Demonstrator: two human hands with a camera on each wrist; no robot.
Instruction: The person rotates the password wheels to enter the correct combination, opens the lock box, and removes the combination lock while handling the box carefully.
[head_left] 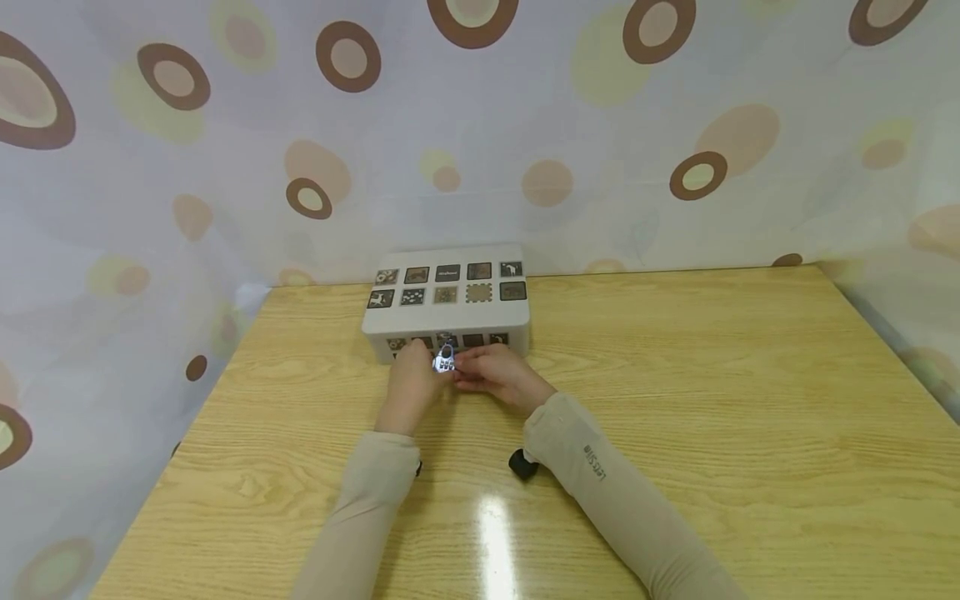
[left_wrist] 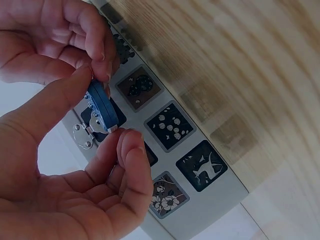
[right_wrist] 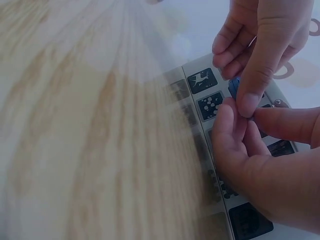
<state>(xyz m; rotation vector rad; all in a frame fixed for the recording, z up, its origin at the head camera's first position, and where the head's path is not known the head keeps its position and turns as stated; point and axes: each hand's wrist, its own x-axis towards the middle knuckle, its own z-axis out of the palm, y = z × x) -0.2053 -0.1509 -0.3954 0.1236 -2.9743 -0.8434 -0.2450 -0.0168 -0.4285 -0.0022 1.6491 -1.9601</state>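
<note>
A small blue combination padlock [head_left: 444, 363] with number dials and a metal shackle is at the front latch of a white box [head_left: 446, 315]. My left hand [head_left: 412, 379] holds the padlock from the left, its thumb along one end and curled fingers [left_wrist: 131, 145] at the other. From the right, my right hand [head_left: 501, 375] pinches the padlock's edge between thumb and fingertips, right beside my left thumb. In the left wrist view, the silver latch [left_wrist: 84, 135] shows beside the padlock [left_wrist: 102, 107]. Fingers hide most of the padlock [right_wrist: 233, 87] in the right wrist view.
The box, printed with dark and brown picture squares, stands on a wood-grain table [head_left: 712, 400] near its back edge. Behind it hangs a patterned curtain [head_left: 480, 125] with circles. A black round piece [head_left: 522, 464] sits at the right wrist.
</note>
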